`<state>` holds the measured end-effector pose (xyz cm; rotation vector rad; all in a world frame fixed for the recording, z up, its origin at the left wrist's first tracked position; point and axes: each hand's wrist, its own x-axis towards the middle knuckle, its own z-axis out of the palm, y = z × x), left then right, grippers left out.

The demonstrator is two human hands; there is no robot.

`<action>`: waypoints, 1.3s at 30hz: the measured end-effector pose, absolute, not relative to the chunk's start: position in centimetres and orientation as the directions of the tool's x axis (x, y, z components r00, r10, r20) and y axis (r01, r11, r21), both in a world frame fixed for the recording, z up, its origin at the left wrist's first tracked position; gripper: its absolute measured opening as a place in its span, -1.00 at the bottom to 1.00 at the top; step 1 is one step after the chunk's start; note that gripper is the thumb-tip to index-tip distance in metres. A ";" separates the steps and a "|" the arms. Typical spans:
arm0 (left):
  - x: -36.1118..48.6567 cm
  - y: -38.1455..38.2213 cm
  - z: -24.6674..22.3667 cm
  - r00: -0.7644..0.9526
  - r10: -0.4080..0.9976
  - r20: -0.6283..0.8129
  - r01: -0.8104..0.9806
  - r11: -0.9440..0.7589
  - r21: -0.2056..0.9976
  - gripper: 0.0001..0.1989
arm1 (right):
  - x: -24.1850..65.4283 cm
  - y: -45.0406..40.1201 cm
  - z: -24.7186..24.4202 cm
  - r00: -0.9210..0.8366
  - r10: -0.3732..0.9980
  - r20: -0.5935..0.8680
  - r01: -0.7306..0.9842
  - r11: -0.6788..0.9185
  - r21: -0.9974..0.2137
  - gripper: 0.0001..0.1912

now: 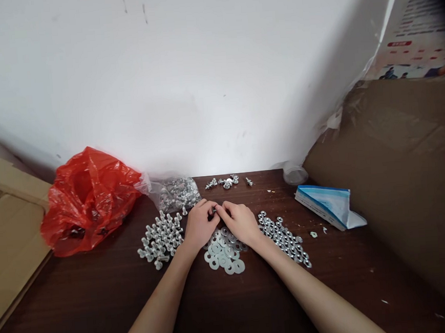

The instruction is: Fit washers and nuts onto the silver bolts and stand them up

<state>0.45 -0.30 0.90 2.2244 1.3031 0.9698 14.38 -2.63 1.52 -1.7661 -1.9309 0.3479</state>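
Note:
My left hand (202,223) and my right hand (240,220) meet above a pile of flat washers (222,259). Both are closed, thumbs and fingertips pinched together at a small dark metal fastener (214,209). The fingers cover most of it, so its exact kind is hidden. Left of my left hand, many bolts (161,236) stand mostly head down on the dark table. A spread of nuts (285,239) lies to the right of my right wrist. Beyond my hands, several bolts fitted with washers and nuts (227,183) lie near the wall.
A red plastic bag (90,202) and a clear bag of metal parts (178,193) sit at the back left. Cardboard (11,229) borders the left side. At the right are a clear round container (295,175), a blue-and-white packet (323,205) and a large brown box (400,173).

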 end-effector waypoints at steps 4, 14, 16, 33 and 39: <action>0.5 -0.3 0.8 0.323 0.866 0.382 0.599 -0.499 0.625 -0.87 | 14.5 -2.6 1.5 -0.034 0.981 0.189 0.841 0.130 -0.525 -0.60; 0.6 -0.5 1.0 0.266 0.866 0.423 0.569 -0.495 0.657 -0.87 | 14.4 -2.7 1.8 0.005 0.985 0.174 0.777 0.106 -0.621 -0.76; 0.6 -0.5 0.9 0.270 0.865 0.424 0.568 -0.498 0.655 -0.86 | 14.5 -2.7 1.8 0.012 0.985 0.174 0.765 0.103 -0.636 -0.82; 0.4 -0.6 0.9 0.260 0.860 0.439 0.590 -0.501 0.633 -0.84 | 14.8 -2.6 1.4 -0.063 0.966 0.252 0.676 0.227 -0.701 -0.84; 0.4 -0.7 0.9 0.240 0.853 0.463 0.579 -0.508 0.638 -0.86 | 14.8 -2.6 1.4 -0.049 0.960 0.274 0.633 0.242 -0.735 -0.85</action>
